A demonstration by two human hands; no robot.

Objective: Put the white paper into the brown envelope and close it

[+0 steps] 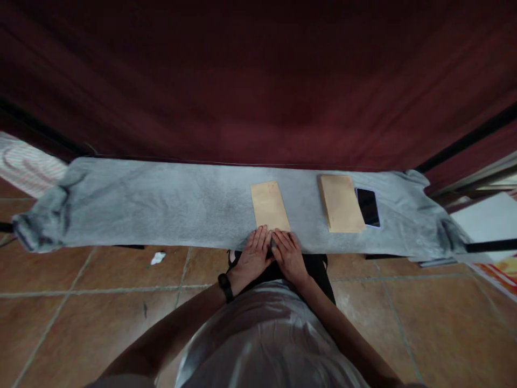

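Note:
A flat tan paper envelope (270, 205) lies on the grey cloth (194, 205) in front of me. On its near end rest the fingers of my left hand (255, 253), laid flat and stretched out. My right hand (290, 256) is close beside it, its fingers also extended over the envelope's near edge. Neither hand is wrapped around anything. To the right sits a thick stack of tan envelopes (342, 205), apart from both hands.
A dark phone (368, 207) lies just right of the stack. Behind the cloth hangs a dark red curtain (258, 124). Black bars run at both sides. A white scrap (158, 257) is on the tiled floor (133, 312).

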